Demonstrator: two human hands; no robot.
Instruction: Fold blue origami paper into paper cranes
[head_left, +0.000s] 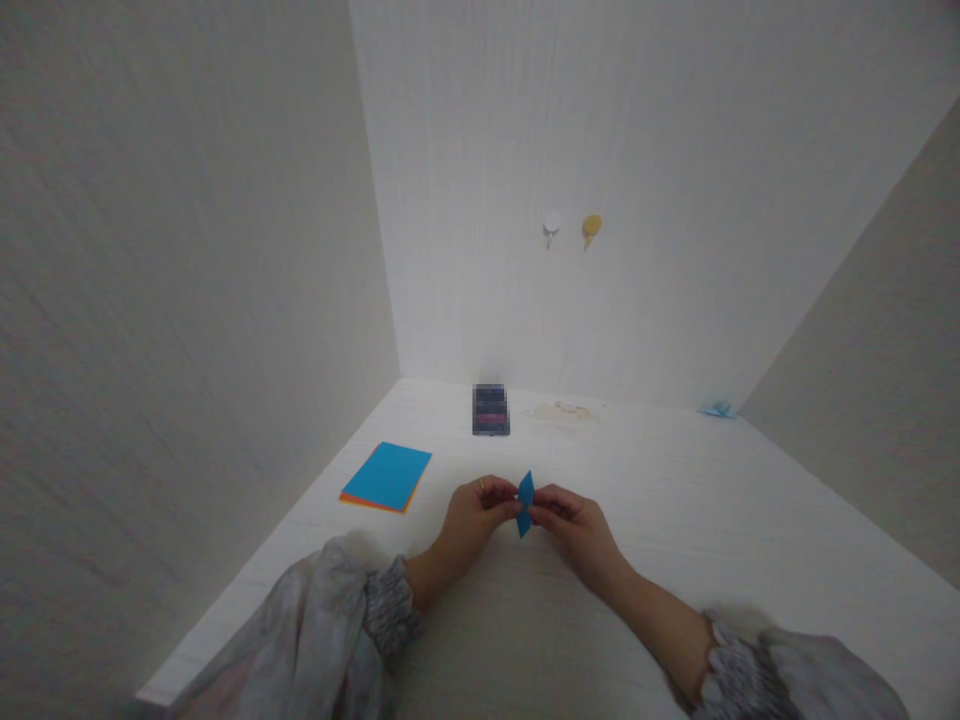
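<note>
A small piece of folded blue paper (526,489), narrow and pointed at both ends, is held upright between my two hands above the white table. My left hand (474,515) pinches its left side between thumb and fingers; a ring shows on one finger. From the other side my right hand (581,525) grips it the same way, fingertips close to those of the left. The fingertips hide part of the paper's middle.
Left of my hands lies a stack of coloured paper sheets (390,477), blue on top, orange below. A dark blurred rectangular object (491,410) rests near the back wall. A folded light-blue paper piece (718,410) sits at the back right corner. Two hooks (592,226) are on the wall.
</note>
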